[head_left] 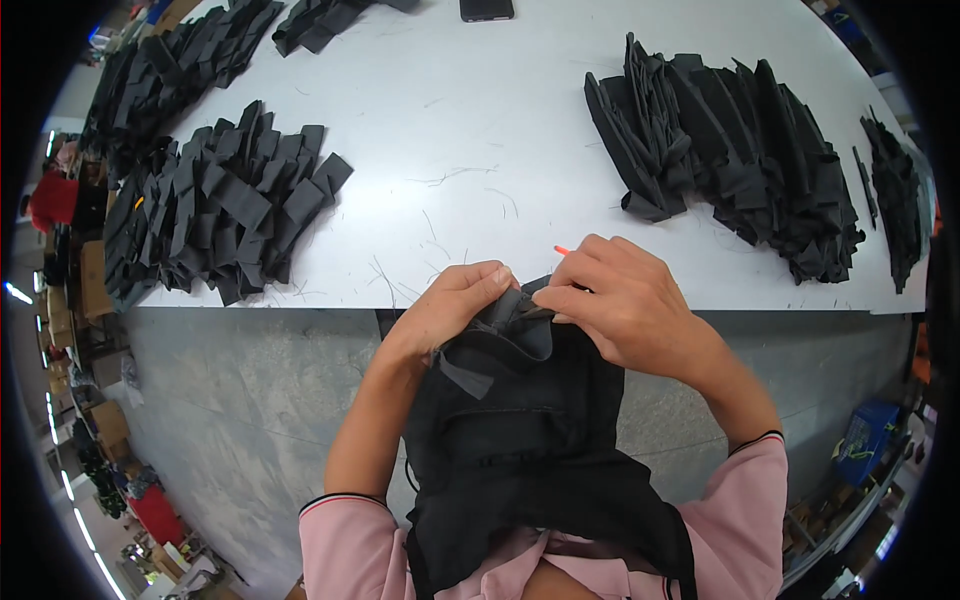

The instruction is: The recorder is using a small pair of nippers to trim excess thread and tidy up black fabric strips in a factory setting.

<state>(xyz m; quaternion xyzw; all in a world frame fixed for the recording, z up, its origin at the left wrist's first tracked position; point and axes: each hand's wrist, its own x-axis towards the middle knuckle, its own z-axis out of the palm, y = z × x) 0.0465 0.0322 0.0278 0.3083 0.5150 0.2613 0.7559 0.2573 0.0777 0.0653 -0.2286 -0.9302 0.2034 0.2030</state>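
A dark grey fabric strip [495, 350], looped and twisted with one end hanging, is held in front of my body at the table's near edge. My left hand [455, 300] pinches it between thumb and fingers. Close beside, my right hand [620, 305] is closed around a small slim tool [562, 251] whose orange end sticks out above the fingers. The tool's other end meets the fabric between the two hands, mostly covered by my fingers, so its exact kind does not show.
On the white table [450, 120], a heap of dark grey strips [230, 200] lies left, with more strips [180, 70] behind. Folded dark fabric pieces [740, 160] are piled right, beside a narrower stack [893, 200]. A black phone-like object [487, 9] lies at the far side. Loose threads are scattered about.
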